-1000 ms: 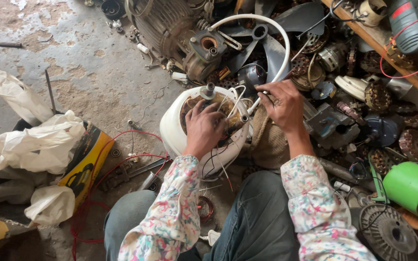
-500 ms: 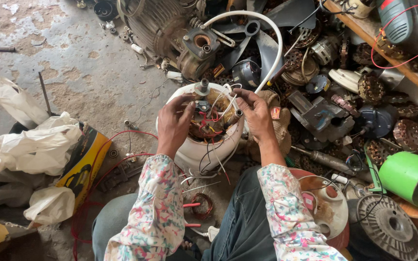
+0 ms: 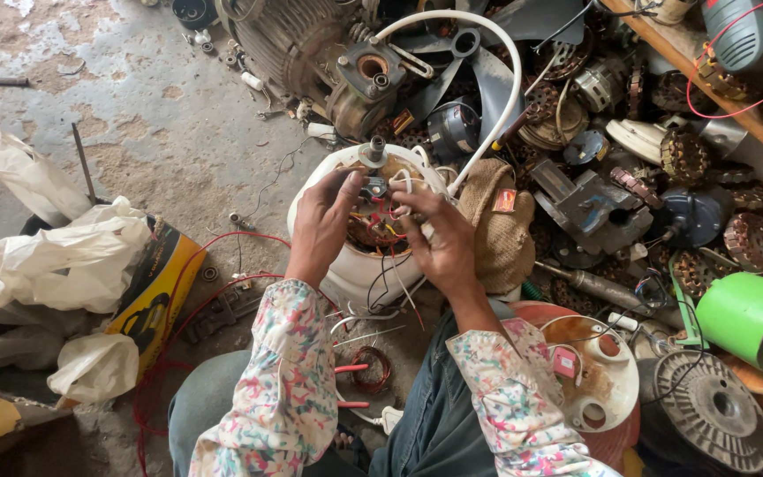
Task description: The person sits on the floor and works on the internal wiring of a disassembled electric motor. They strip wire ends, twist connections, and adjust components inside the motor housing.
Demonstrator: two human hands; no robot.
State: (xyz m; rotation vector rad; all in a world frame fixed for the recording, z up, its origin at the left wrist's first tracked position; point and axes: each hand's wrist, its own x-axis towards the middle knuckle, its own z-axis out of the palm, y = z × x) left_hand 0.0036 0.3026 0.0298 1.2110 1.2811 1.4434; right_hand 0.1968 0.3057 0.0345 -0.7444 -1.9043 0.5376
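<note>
Sitting low on a stained concrete floor point(image 3: 134, 115), both hands buried in the open top of a white motor housing point(image 3: 328, 265) held between the knees, just ahead of the lap.

Left hand point(image 3: 321, 225): resting on the housing's left rim, fingers curled together, tips pinching at a small dark part point(image 3: 373, 187) near the centre.

Right hand point(image 3: 439, 238): on the right rim, fingers bent and pressed close, tips among the coloured wires point(image 3: 381, 216); exact grip on any one wire impossible to tell.

Inside the housing: copper winding, red, yellow and black leads, a short metal shaft point(image 3: 375, 148) standing upright at the far edge. Loose black and white wires trailing from the underside toward the lap.

Sleeves: floral print, both arms. Trousers: dark blue-grey.

To the left: crumpled white plastic bags point(image 3: 64, 252) beside a yellow and black box point(image 3: 156, 283), red cable looping on the floor near them.

To the right, touching the housing: a tan woven cloth point(image 3: 496, 221). Beyond it: a heap of dark motor parts, a grey fan blade point(image 3: 487, 79), a white curved hose point(image 3: 496, 53), a green tube point(image 3: 752, 318), a ribbed grey disc point(image 3: 708, 411).

Ahead: a large rusty motor point(image 3: 302, 44).
</note>
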